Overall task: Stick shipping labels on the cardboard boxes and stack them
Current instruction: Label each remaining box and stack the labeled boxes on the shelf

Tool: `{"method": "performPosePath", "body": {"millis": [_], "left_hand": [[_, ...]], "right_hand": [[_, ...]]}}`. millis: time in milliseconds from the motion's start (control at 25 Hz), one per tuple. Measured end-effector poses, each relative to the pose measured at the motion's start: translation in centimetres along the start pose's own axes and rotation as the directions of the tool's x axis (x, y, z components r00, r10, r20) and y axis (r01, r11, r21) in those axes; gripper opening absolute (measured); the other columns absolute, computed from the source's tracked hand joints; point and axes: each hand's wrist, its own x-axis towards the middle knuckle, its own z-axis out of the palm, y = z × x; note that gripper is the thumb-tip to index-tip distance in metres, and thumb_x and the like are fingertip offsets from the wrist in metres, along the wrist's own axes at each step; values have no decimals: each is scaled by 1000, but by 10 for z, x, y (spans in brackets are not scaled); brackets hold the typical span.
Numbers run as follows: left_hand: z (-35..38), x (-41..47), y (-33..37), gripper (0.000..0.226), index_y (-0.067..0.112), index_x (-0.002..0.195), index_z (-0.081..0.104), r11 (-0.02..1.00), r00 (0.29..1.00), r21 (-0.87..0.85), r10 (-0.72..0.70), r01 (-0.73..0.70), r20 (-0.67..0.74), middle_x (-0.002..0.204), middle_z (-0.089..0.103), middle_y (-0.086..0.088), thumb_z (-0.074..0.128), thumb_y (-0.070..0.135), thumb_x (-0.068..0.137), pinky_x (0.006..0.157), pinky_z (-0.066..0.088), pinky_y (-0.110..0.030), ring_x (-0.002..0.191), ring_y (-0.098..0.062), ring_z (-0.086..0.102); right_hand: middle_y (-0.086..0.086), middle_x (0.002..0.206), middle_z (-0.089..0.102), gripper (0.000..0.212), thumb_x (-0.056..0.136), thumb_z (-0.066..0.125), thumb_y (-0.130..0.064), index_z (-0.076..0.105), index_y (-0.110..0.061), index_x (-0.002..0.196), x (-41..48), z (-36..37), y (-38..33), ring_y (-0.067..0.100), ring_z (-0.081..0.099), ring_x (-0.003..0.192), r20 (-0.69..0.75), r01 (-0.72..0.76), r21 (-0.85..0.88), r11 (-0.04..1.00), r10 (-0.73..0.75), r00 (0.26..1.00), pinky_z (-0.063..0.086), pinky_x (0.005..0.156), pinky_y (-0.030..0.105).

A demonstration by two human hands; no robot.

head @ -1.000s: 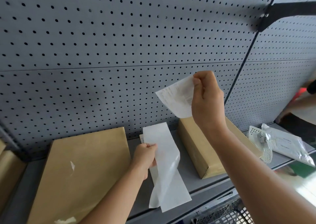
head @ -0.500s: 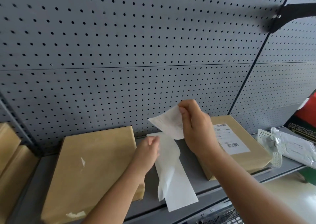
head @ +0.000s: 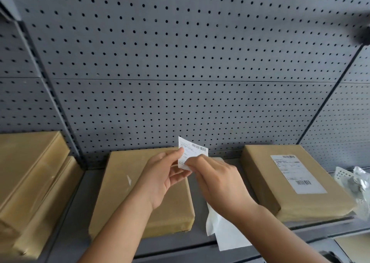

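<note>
1. Grey pegboard (head: pixel 180 62) backs a grey metal shelf (head: pixel 80 232) carrying several flat cardboard boxes.
2. Left hand (head: pixel 160 178) and right hand (head: pixel 216 178) meet above the middle box (head: pixel 128 192); each grip pinches the shipping label (head: pixel 192 152) by an edge, barcode uppermost.
3. Label is held clear of the cardboard, likely so the sticky side touches nothing until it is squared up over the bare box top.
4. Right-hand box (head: pixel 290 182) already wears its label (head: pixel 296 174); the middle box does not.
5. White backing paper (head: pixel 226 234) lies on the shelf between those two boxes, hanging over the front edge, out of the way.
6. Stacked boxes (head: pixel 30 182) sit at far left; crumpled plastic packaging (head: pixel 356 184) at far right.
</note>
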Motion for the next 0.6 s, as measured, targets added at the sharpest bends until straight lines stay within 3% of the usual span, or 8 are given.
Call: {"method": "performPosePath", "body": {"millis": [160, 240, 320, 360, 440, 480, 520, 600], "left_hand": [[-21, -8, 6, 9, 4, 100, 70, 996, 993, 72, 66, -59, -99, 91, 79, -12, 63, 9, 97, 61, 57, -30, 67, -16, 71], [-35, -11, 8, 9, 6, 99, 70, 992, 986, 86, 105, -94, -130, 91, 79, -13, 62, 11, 98, 70, 56, -40, 72, -21, 71], [-49, -14, 11, 8, 7, 99, 69, 990, 979, 86, 127, -115, -161, 93, 79, -12, 62, 11, 98, 82, 57, -47, 79, -24, 73], [-55, -16, 13, 8, 7, 98, 69, 989, 975, 86, 134, -120, -177, 94, 80, -12, 62, 10, 98, 86, 56, -49, 83, -25, 73], [-66, -21, 16, 7, 8, 94, 68, 988, 970, 89, 139, -123, -199, 96, 80, -12, 62, 11, 97, 84, 56, -46, 85, -25, 74], [-71, -24, 16, 7, 8, 94, 67, 988, 968, 92, 140, -123, -208, 96, 80, -12, 62, 11, 97, 82, 56, -44, 86, -24, 74], [-76, -26, 17, 7, 7, 95, 67, 988, 966, 95, 142, -124, -215, 96, 80, -11, 62, 12, 97, 82, 56, -43, 86, -24, 74], [-86, -29, 16, 8, 6, 97, 68, 987, 963, 102, 146, -125, -227, 95, 80, -11, 62, 12, 97, 82, 55, -43, 86, -24, 74]], "right_hand": [[-9, 99, 67, 19, 94, 62, -27, 63, -23, 113, 3, 4, -16, 12, 64, 83, 113, 28, 128, 991, -42, 993, 50, 62, 25], [-14, 112, 64, 27, 95, 59, -36, 62, -25, 119, 4, 5, -21, 4, 63, 100, 160, -107, 270, 957, 65, 985, 51, 76, 20], [-15, 112, 62, 22, 95, 59, -32, 63, -25, 116, 8, 11, -22, 0, 60, 105, 102, -282, 389, 877, 263, 959, 48, 82, 13], [-14, 109, 63, 16, 96, 60, -27, 63, -26, 112, 13, 15, -21, 1, 61, 103, 103, -407, 458, 791, 407, 907, 47, 81, 11], [-10, 103, 67, 9, 97, 61, -25, 62, -30, 105, 24, 23, -17, 4, 64, 93, 297, -672, 568, 476, 642, 706, 49, 74, 12], [-7, 100, 70, 8, 98, 60, -28, 64, -29, 104, 28, 28, -15, 7, 65, 87, 424, -753, 574, 322, 669, 610, 52, 71, 15], [-3, 98, 72, 12, 98, 60, -31, 67, -24, 104, 31, 33, -14, 11, 66, 81, 520, -800, 553, 232, 655, 549, 54, 68, 20], [4, 93, 74, 22, 98, 59, -29, 72, -12, 101, 34, 43, -13, 14, 63, 70, 612, -834, 530, 154, 612, 502, 53, 64, 28]]}}
